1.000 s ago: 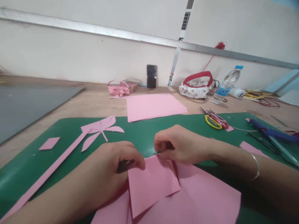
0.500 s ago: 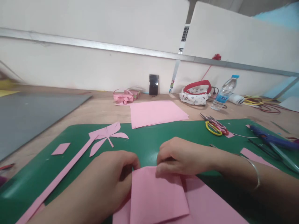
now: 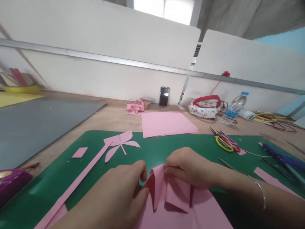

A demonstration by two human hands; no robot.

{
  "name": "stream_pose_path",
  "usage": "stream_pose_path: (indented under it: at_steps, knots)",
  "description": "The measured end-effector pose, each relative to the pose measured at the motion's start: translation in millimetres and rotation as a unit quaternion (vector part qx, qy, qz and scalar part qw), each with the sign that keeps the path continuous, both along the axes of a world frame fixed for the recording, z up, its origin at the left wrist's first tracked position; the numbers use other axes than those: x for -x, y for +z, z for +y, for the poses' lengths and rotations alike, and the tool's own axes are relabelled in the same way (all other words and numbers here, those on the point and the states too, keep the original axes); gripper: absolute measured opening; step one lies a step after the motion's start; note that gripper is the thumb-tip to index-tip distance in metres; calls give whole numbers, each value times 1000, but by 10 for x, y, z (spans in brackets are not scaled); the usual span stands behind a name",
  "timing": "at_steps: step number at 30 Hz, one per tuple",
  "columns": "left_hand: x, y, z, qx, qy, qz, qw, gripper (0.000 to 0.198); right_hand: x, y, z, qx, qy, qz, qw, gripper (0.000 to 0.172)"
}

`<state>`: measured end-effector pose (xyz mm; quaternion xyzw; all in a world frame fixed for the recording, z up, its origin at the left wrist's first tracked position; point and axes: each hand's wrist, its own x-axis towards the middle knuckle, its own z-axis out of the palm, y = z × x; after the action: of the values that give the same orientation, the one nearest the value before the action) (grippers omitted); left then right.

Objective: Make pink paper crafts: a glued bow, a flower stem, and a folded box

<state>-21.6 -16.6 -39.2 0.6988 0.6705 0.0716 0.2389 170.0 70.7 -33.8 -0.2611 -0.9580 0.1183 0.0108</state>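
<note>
Pink folded paper (image 3: 177, 194) lies at the bottom centre on the green mat (image 3: 95, 187), with a flap raised and bent near its top edge. My right hand (image 3: 188, 165) pinches the top edge of the paper between thumb and fingers. On the other side, my left hand (image 3: 128, 184) has its thumb against the left edge of the raised flap, its forefinger curved and apart from the thumb. To the left lie pink leaf-shaped cutouts (image 3: 122, 140), a long pink strip (image 3: 81, 178) and a small pink piece (image 3: 80, 152).
Pink sheets (image 3: 169, 124) lie behind the mat. Scissors (image 3: 224, 143), a bottle (image 3: 233, 109), a pouch (image 3: 205, 109) and a blue glue gun (image 3: 281, 156) are at the right. A phone (image 3: 164, 96) leans on the wall. A purple object (image 3: 14, 184) sits at left.
The view has tilted up. The paper's left part, flat and squared before, is now lifted and bent into a pointed flap. My left forefinger has come away from the paper's top edge.
</note>
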Motion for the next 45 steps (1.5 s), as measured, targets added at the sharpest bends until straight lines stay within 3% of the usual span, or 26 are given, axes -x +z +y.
stream_pose_path:
  at_steps: [3,6,23,29,35,45]
  knots:
    - [3,-48,-3,-19,13,53,998,28,-9,-26,13,19,0,23,1000,24]
    - [-29,-63,2,-27,22,40,999,33,43,-35,-1,31,-16,7,999,19]
    - [-16,-98,75,-69,16,34,997,24,42,-36,124,142,-22,73,987,11]
    - [-18,-96,97,-84,24,-41,995,20,52,-70,89,96,-17,69,993,14]
    - [-44,-34,123,-88,42,-23,995,23,117,-64,5,51,6,-1,999,22]
    - [-48,-72,102,-93,12,-13,995,22,81,-114,7,40,11,42,998,18]
